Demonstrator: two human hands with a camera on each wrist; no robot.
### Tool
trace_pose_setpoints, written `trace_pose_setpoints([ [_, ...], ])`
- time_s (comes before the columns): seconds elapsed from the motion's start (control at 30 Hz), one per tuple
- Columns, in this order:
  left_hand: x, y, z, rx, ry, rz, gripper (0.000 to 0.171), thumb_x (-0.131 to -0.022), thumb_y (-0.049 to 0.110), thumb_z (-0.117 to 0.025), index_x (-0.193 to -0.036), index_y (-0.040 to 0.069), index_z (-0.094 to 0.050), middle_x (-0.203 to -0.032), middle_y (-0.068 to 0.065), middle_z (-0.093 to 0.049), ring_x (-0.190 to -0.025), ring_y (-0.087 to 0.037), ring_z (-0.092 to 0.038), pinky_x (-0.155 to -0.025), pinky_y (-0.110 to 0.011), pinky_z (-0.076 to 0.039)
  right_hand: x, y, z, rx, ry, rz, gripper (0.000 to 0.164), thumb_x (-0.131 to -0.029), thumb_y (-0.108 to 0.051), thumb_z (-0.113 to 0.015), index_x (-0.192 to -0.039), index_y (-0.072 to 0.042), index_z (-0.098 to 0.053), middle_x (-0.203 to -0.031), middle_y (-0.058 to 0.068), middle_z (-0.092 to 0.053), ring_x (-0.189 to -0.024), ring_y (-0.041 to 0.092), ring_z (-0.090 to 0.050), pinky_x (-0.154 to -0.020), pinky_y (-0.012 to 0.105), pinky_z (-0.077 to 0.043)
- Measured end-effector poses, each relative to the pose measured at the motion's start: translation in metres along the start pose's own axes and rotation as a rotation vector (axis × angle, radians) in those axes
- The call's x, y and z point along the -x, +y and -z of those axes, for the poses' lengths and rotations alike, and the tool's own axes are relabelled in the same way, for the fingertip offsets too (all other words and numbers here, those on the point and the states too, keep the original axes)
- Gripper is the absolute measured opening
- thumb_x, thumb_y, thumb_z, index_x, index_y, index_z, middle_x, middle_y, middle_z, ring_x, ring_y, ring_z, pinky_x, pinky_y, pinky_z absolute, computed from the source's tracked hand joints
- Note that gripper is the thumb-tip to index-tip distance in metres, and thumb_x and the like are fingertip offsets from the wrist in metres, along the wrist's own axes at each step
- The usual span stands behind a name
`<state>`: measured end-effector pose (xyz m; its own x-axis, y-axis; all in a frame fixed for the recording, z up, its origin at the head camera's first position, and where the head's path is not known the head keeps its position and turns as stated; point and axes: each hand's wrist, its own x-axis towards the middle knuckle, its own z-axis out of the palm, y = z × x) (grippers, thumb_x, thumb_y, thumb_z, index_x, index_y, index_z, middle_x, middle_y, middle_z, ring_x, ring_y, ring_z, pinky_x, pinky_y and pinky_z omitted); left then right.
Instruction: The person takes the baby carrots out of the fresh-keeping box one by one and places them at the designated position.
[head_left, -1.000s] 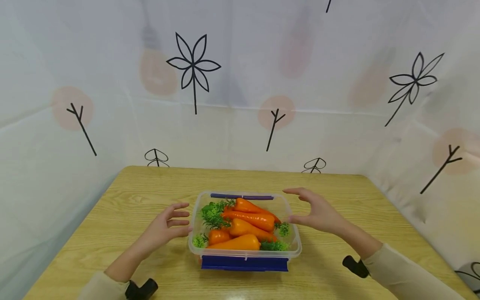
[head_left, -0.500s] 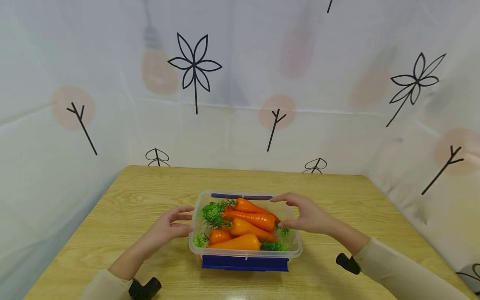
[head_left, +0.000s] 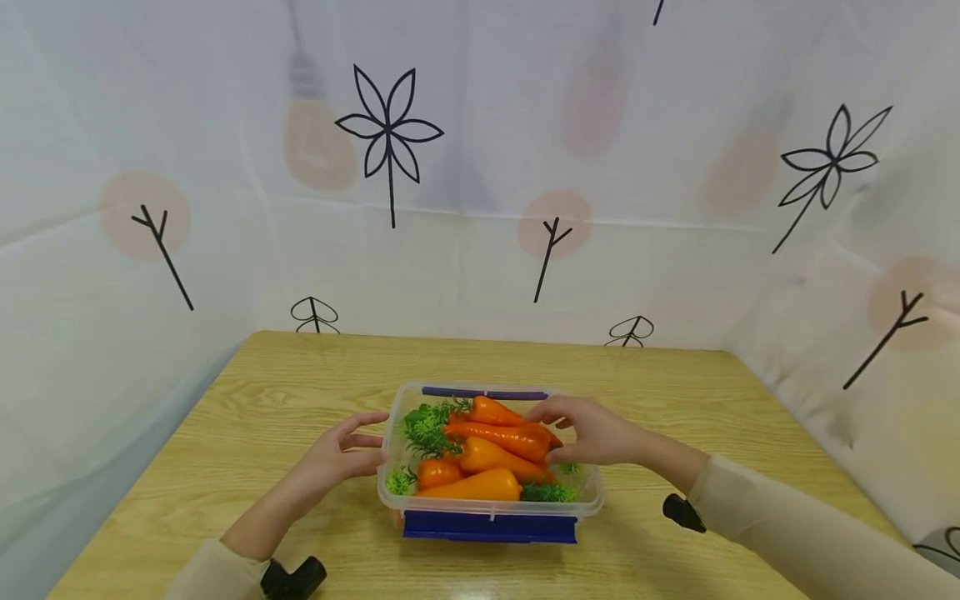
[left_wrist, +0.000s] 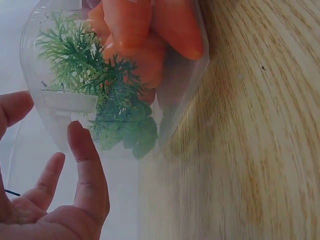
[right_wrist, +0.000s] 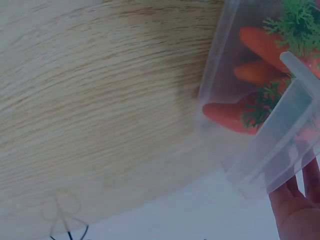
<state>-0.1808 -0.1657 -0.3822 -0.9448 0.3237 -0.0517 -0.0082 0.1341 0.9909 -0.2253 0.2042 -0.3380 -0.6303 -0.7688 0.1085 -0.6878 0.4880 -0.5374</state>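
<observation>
A clear plastic food container [head_left: 390,500] with blue latches holds several orange carrots [head_left: 483,483] with green leafy tops [head_left: 427,429]. At its left side my left hand [head_left: 341,454] has loosely bent, spread fingers by the rim; the left wrist view shows a fingertip at the clear wall [left_wrist: 55,125]. My right hand [head_left: 596,429] reaches over the right rim into the container. Its fingers and thumb are apart, bent above the right end of a shiny red-orange carrot [head_left: 487,433]. Whether they touch it is hidden. In the right wrist view this hand [right_wrist: 297,212] shows partly behind the clear wall.
The container stands on a light wood table [head_left: 315,367] near its front. A white patterned cloth [head_left: 480,275] hangs behind the table and along both sides. A blue latch [head_left: 491,527] hangs down at the front, and a clear side flap [right_wrist: 295,105] sticks out on the right.
My right hand has moved left, from beside the right rim to over the carrots. The left hand has shifted slightly toward the left rim. The container has stayed in place.
</observation>
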Motion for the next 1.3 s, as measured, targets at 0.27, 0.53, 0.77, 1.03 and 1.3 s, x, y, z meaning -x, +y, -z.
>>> trace_pose_setpoints([
  [0.27, 0.000, -0.001, 0.000, 0.014, -0.002, -0.010, 0.062, -0.088, 0.015, -0.065, -0.141, 0.000, -0.035, -0.124, -0.031, -0.047, -0.108, -0.032, -0.053, -0.085, -0.046, -0.048, -0.010, 0.004, -0.001, 0.004, -0.091, 0.003, 0.040, -0.079, -0.005, -0.073, -0.116, -0.003, -0.059, -0.114, 0.009, -0.058, -0.098, 0.025, -0.056, -0.082, 0.039, -0.050],
  [0.53, 0.000, -0.002, 0.000, 0.015, 0.006, -0.005, 0.062, -0.088, 0.014, -0.065, -0.140, 0.000, -0.036, -0.124, -0.030, -0.048, -0.109, -0.031, -0.053, -0.085, -0.045, -0.048, -0.019, 0.006, -0.003, 0.016, -0.133, -0.004, 0.040, -0.077, -0.002, -0.074, -0.114, -0.004, -0.060, -0.112, 0.007, -0.058, -0.093, 0.020, -0.055, -0.076, 0.028, -0.051],
  [0.77, -0.001, -0.002, -0.001, 0.020, 0.019, 0.000, 0.061, -0.088, 0.013, -0.065, -0.140, 0.001, -0.037, -0.123, -0.029, -0.048, -0.107, -0.031, -0.053, -0.084, -0.045, -0.048, -0.020, 0.009, -0.006, 0.013, -0.119, 0.028, 0.042, -0.075, 0.001, -0.074, -0.114, -0.004, -0.059, -0.110, 0.006, -0.058, -0.089, 0.019, -0.053, -0.073, 0.028, -0.051],
  [1.03, -0.001, -0.004, -0.001, 0.026, 0.010, 0.003, 0.062, -0.088, 0.014, -0.065, -0.141, 0.001, -0.035, -0.123, -0.029, -0.048, -0.106, -0.030, -0.054, -0.085, -0.045, -0.048, -0.019, 0.006, -0.007, -0.003, -0.082, 0.032, 0.041, -0.073, 0.003, -0.069, -0.113, -0.004, -0.060, -0.110, 0.007, -0.057, -0.085, 0.018, -0.049, -0.064, 0.024, -0.051],
  [1.3, -0.001, -0.003, -0.001, 0.027, 0.012, 0.003, 0.061, -0.089, 0.012, -0.064, -0.141, 0.001, -0.035, -0.123, -0.029, -0.047, -0.105, -0.029, -0.054, -0.084, -0.045, -0.048, -0.021, 0.002, -0.004, -0.037, -0.071, -0.031, 0.042, -0.073, 0.001, -0.067, -0.114, -0.007, -0.063, -0.107, 0.004, -0.055, -0.089, 0.020, -0.052, -0.066, 0.024, -0.052],
])
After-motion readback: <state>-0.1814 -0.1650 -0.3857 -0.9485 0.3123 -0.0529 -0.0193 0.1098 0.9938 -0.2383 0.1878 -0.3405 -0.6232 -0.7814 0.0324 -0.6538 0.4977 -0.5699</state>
